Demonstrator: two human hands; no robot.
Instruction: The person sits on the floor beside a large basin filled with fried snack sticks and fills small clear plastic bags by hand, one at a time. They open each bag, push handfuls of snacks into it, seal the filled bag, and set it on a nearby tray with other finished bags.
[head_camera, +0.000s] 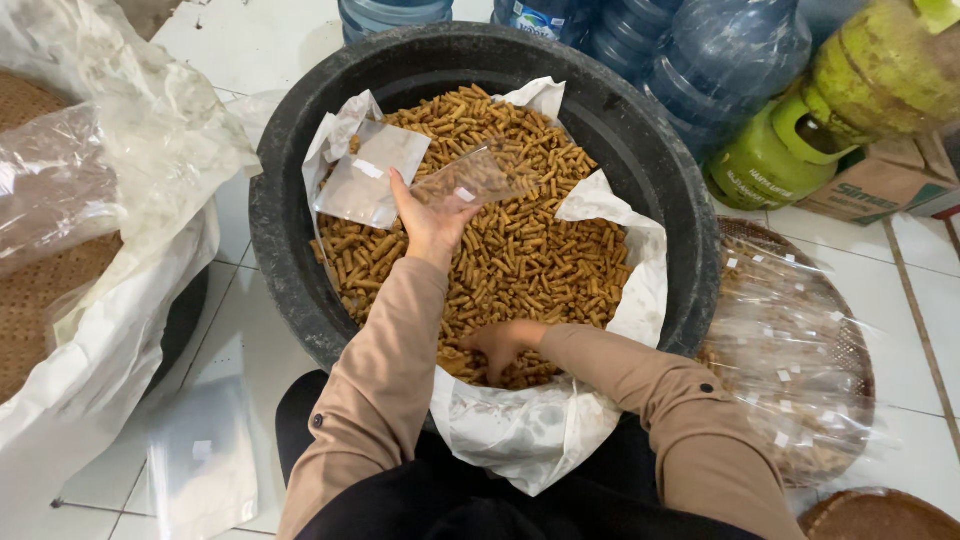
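Crinkly clear bag (470, 180) above ridged snack sticks (540, 250).

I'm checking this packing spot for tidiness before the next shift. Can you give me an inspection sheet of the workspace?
Surface: white tiled floor, dark grout lines.
Job's things: black tub lined with a white sack, full of brown stick snacks; clear plastic pouch.
Clutter: flat clear bags on the floor; woven tray stacked with filled pouches; large plastic sheeting at left.
Hands: left hand holds the pouch in an open-fingered grip; right hand digs into the snacks.
Cables: nothing seen.
Surroundings: blue water jugs, green gas cylinder, cardboard box.
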